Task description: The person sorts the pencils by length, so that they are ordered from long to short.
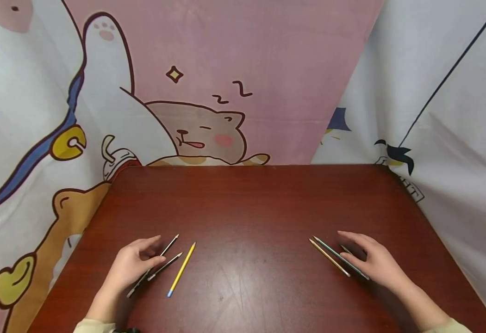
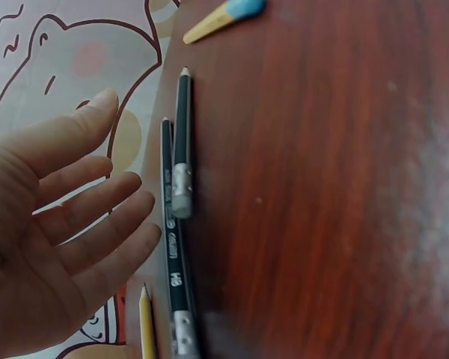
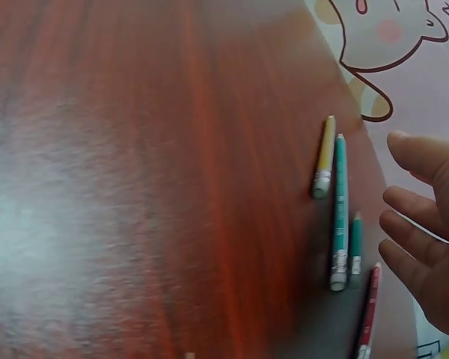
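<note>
Pencils (image 1: 182, 269) lie just beside left grip (image 1: 133, 262) and right grip (image 1: 376, 260), both loosely spread.

The left sleeve (image 1: 94, 326) and the right sleeve (image 1: 449, 327) were both pale creamy yellow, 2 plain cuffs ending on the forearms. A small black piece (image 1: 128, 330) showed beside the left cuff, too cropped to identify. The left hand (image 1: 132, 261), bare, had 1 thumb (image 2: 75, 134) and 4 slender fingers (image 2: 105, 198); the right hand (image 1: 378, 261) was bare too.
</note>
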Demonstrator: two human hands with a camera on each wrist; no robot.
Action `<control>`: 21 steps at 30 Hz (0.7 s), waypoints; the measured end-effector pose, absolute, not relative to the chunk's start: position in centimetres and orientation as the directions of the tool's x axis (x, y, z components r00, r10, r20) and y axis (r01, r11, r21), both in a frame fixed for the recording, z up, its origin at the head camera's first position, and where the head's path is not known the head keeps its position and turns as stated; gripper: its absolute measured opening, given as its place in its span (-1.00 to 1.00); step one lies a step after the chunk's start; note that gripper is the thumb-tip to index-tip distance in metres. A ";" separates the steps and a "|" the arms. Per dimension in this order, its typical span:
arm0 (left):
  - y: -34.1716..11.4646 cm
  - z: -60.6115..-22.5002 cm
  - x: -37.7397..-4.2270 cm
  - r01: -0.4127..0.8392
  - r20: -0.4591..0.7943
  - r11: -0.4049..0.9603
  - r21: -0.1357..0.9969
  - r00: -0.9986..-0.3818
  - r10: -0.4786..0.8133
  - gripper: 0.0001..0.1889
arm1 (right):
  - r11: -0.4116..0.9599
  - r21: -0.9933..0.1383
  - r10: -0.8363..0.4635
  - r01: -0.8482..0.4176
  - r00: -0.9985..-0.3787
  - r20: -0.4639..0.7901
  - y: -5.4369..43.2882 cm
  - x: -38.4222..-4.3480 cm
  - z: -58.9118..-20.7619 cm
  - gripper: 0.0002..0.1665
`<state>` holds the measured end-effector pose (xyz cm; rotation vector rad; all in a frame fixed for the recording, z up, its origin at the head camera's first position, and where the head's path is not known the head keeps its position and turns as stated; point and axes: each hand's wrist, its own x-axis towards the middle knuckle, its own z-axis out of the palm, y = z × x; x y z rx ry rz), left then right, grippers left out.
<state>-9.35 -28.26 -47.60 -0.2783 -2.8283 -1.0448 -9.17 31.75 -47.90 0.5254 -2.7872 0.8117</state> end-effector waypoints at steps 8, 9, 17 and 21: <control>-28.7 -48.1 -9.2 0.237 0.191 0.714 0.659 -0.971 0.146 -0.50 | 0.775 -0.473 -0.278 -0.419 -0.899 0.339 31.5 -8.6 -49.3 -0.40; -28.7 -48.2 -9.2 0.239 0.196 0.713 0.659 -0.970 0.144 -0.51 | 0.779 -0.464 -0.274 -0.421 -0.895 0.352 31.5 -8.6 -49.4 -0.40; -28.9 -48.5 -8.9 0.245 0.218 0.697 0.674 -0.967 0.130 -0.58 | 0.804 -0.400 -0.262 -0.440 -0.866 0.427 31.3 -8.4 -50.2 -0.39; -28.9 -48.6 -8.8 0.240 0.213 0.696 0.676 -0.969 0.126 -0.60 | 0.812 -0.382 -0.256 -0.442 -0.857 0.447 31.2 -8.4 -50.6 -0.40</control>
